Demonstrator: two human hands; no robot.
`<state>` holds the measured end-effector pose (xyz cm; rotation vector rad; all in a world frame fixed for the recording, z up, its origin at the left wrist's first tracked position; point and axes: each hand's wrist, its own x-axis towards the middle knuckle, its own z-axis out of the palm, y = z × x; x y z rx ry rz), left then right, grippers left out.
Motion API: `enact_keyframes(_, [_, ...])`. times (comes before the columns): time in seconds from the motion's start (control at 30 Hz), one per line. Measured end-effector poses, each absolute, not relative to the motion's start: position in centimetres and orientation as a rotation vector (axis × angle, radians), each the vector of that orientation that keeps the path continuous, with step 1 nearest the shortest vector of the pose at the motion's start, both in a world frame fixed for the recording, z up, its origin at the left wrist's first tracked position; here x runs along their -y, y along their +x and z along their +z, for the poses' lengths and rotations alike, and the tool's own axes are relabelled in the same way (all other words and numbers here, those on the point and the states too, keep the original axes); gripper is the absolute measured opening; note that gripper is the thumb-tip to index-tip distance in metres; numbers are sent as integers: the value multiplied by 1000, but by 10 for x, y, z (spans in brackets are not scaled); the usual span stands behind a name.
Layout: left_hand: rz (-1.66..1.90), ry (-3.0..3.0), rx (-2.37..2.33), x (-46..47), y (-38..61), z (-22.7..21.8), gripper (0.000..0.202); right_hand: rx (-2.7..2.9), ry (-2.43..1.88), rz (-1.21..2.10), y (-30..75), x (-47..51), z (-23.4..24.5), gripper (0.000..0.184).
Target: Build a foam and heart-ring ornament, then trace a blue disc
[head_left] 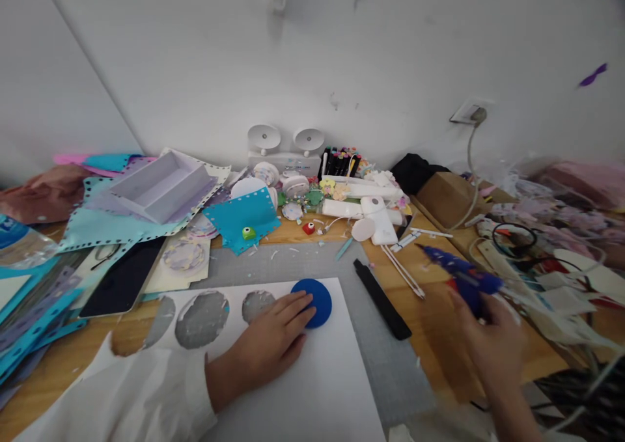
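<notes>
My left hand (pixel 266 344) lies flat with its fingertips on a blue disc (pixel 319 305). Beneath the disc is a white sheet (pixel 312 377) with several round holes cut along its far side. On the right, my right hand (pixel 493 344) is wrapped round a blue glue gun (pixel 469 276), held above the table with its nozzle pointing left. The gun and hand are a little blurred. Between the sheet and the gun lies a black strip-shaped object (pixel 381 299), touched by neither hand.
A grey cutting mat (pixel 405 377) lies under the sheet. At the back stand a white twin-head lamp (pixel 286 159) and black markers (pixel 336 162). A purple tray (pixel 161 185) rests on coloured sheets at left. Cables and a power strip (pixel 508 266) crowd the right.
</notes>
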<state>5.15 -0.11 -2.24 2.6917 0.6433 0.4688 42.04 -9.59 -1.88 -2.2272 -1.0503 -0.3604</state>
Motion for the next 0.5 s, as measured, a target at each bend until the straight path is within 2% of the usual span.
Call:
enact_keyframes(0.13, [509,2676,-642,1,51,-24,50,1057,-2346,-482,442,104,-9,43])
enact_keyframes(0.27, [493,2684,-635,0,51,-23,49,1125,-2412,-438,452,100,-29,48])
enact_keyframes(0.4, [466,2689,-642,0,52,-21,48,1170,-2428,-466,451,91,-44,55])
enact_keyframes(0.5, [494,2663,-640,0,53,-22,50,1025,-2433,-546,441,98,-38,67])
